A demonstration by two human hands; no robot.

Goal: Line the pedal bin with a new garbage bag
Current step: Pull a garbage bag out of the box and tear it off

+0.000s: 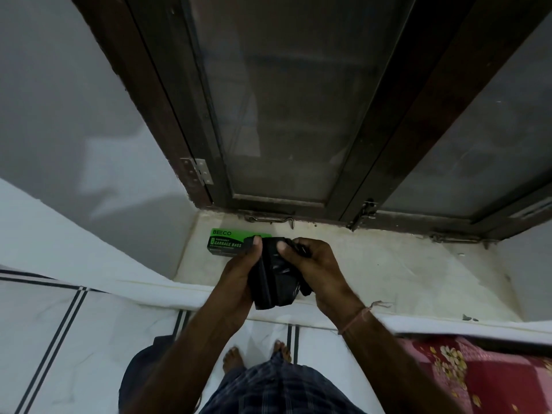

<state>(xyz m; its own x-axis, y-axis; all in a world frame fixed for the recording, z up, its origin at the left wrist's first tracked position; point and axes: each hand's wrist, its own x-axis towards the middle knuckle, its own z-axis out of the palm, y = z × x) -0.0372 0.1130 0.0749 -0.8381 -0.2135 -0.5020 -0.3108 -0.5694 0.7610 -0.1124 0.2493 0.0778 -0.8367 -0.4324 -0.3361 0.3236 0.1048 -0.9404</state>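
Observation:
A folded black garbage bag [276, 279] hangs between both hands over the front edge of the window sill. My left hand [239, 276] grips its left side with the thumb on top. My right hand [313, 264] pinches its upper right part. Behind my hands a green and black box of garbage bags [222, 242] lies flat on the sill, partly hidden by my left thumb and the bag. A dark rounded shape [140, 375] sits low on the floor at my left, mostly covered by my left arm; I cannot tell whether it is the pedal bin.
The pale stone window sill [388, 270] runs under a dark wooden window frame [298, 115] with shut glass panes and metal latches. White tiled floor [59, 339] with dark lines lies below. A red floral cloth [478, 372] lies at the lower right. My bare feet stand near the wall.

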